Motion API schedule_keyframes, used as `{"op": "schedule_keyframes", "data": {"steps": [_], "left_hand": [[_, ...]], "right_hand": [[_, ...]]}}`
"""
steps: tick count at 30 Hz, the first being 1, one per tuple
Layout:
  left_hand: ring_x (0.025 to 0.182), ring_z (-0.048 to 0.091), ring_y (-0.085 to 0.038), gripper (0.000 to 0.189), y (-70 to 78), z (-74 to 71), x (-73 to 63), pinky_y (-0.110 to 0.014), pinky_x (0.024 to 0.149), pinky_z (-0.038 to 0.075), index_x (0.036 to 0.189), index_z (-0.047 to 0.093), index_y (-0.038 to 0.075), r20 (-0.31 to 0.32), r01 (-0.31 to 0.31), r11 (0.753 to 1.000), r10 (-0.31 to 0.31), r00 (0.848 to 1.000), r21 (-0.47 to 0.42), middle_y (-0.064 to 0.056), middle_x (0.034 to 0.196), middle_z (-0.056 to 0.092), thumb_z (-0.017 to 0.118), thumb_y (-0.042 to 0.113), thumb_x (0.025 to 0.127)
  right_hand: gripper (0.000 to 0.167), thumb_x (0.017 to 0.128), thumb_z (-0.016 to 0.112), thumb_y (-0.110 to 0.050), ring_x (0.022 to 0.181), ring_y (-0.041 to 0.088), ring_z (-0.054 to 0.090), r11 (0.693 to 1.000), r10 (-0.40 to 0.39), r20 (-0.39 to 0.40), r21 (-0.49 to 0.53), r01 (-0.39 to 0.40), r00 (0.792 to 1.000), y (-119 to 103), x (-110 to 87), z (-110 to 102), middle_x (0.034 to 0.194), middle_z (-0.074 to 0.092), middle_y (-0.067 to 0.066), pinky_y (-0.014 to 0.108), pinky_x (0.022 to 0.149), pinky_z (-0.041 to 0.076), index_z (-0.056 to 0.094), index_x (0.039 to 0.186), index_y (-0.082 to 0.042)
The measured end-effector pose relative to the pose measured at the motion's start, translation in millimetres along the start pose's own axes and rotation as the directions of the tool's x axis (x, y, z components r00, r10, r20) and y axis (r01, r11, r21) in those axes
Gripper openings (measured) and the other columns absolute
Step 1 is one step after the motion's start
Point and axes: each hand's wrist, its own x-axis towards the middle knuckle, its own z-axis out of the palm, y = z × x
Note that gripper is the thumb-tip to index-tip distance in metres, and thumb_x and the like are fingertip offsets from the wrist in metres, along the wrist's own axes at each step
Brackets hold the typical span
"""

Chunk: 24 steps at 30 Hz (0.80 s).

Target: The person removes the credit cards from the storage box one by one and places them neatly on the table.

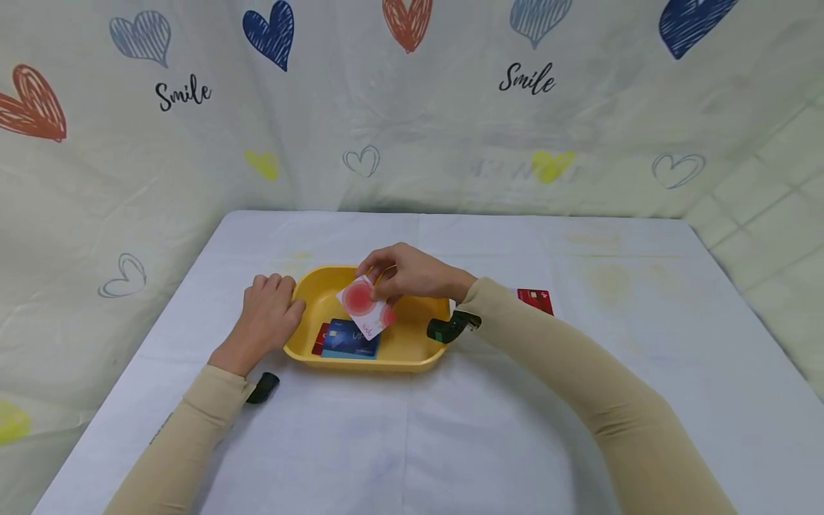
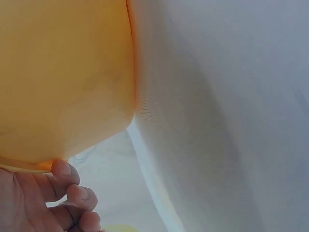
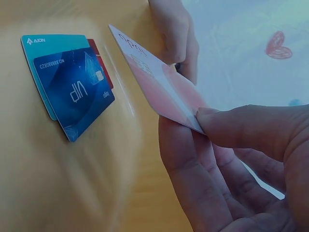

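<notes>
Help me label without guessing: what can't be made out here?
Head: part of the loose red card on the table, behind the right sleeve.
Head: most of the covered red card in the yellow tray, under the blue card and teal card.
Head: part of the pink-and-white card, behind the right hand.
Left wrist: part of the left hand, cut off by frame edges.

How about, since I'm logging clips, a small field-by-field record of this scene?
Right hand: pinches a pink-and-white card over the yellow tray
Left hand: grips the tray's left rim
In tray: blue VIP card, teal card and red card, overlapping
Outside tray: another red card, right of it, on the white table
</notes>
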Motion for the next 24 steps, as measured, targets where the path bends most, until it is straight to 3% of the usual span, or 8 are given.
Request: {"op": "schedule_keyframes", "data": {"steps": [12, 24], "left_hand": [[0.100, 0.039, -0.037, 0.026, 4.1, -1.9, 0.9, -0.048, 0.084, 0.031, 0.103, 0.055, -0.002, 0.039, 0.011, 1.000, -0.012, 0.999, 0.022, -0.015, 0.091, 0.049, 0.041, 0.020, 0.099], [0.102, 0.039, -0.038, 0.028, 4.2, -1.0, -0.8, -0.049, 0.085, 0.033, 0.104, 0.055, -0.003, 0.037, 0.014, 1.000, -0.015, 0.999, 0.023, -0.016, 0.092, 0.049, 0.042, 0.021, 0.098]], "right_hand": [[0.041, 0.091, 0.072, -0.008, 0.091, 0.022, 0.068, 1.000, 0.012, -0.047, 0.019, -0.012, 0.999, 6, -12.8, -5, 0.113, 0.062, 0.012, 0.034, 0.078, 0.063, 0.065, 0.131, -0.010], [0.038, 0.090, 0.073, -0.011, 0.090, 0.024, 0.068, 0.999, 0.000, -0.083, 0.032, 0.002, 0.997, 10, -25.6, -11, 0.108, 0.061, 0.012, 0.035, 0.077, 0.063, 0.067, 0.127, -0.012]]}}
